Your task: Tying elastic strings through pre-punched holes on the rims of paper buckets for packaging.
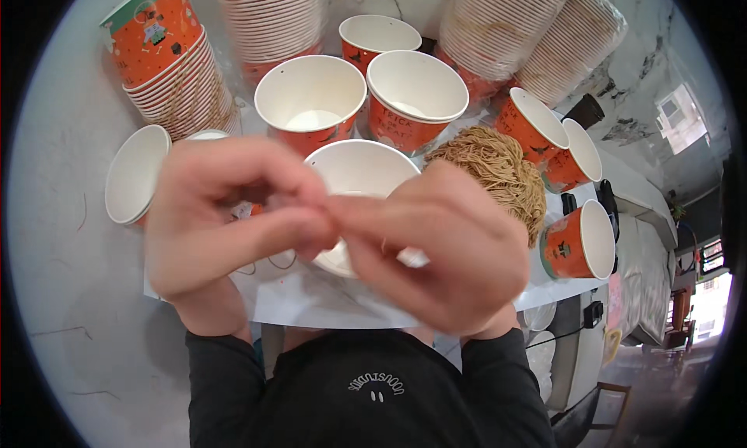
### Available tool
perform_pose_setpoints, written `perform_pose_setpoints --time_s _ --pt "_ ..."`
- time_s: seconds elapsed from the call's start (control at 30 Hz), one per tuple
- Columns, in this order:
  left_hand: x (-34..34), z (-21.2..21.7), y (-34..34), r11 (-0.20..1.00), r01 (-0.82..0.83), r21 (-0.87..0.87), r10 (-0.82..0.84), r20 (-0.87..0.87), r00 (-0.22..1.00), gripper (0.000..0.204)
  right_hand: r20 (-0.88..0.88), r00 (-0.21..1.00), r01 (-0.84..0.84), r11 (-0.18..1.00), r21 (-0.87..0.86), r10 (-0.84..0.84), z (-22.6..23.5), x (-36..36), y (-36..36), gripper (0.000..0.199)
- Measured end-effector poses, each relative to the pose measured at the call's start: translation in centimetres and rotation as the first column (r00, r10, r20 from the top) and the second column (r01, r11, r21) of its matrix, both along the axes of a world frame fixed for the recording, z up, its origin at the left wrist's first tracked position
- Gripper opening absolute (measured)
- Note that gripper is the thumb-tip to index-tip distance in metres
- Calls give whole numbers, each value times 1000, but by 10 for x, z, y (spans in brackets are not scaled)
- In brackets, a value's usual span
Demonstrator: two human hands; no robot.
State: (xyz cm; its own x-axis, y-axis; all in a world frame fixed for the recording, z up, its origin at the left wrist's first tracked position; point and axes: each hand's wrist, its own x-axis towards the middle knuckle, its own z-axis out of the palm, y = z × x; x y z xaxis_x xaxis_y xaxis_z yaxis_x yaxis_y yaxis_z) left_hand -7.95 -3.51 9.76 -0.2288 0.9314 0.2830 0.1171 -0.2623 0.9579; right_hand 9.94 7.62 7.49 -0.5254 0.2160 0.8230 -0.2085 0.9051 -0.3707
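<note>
My left hand (226, 218) and my right hand (443, 242) meet close under the camera, fingertips pinched together on a thin tan string (366, 214) stretched between them. Both hands are motion-blurred. Right behind them stands a white-lined orange paper cup (366, 164), its lower half hidden by my fingers. A heap of tan strings (498, 172) lies just right of that cup, beside my right hand.
Several open orange paper cups stand on the small white table (327, 304), among them one (311, 98) and another (416, 90) behind, and one (580, 242) at the right. Tall stacks of nested cups (175, 66) (498, 28) line the back.
</note>
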Motion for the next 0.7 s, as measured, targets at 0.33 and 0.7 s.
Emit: perform_pose_setpoints --time_s 0.33,0.7 --pt "5 -17 3 997 -13 82 41 -347 937 8 184 979 86 996 29 -90 -9 12 15 34" --pt "24 -60 47 910 397 -121 -359 -711 604 50 -38 979 157 854 -497 -202 -48 83 16 18"
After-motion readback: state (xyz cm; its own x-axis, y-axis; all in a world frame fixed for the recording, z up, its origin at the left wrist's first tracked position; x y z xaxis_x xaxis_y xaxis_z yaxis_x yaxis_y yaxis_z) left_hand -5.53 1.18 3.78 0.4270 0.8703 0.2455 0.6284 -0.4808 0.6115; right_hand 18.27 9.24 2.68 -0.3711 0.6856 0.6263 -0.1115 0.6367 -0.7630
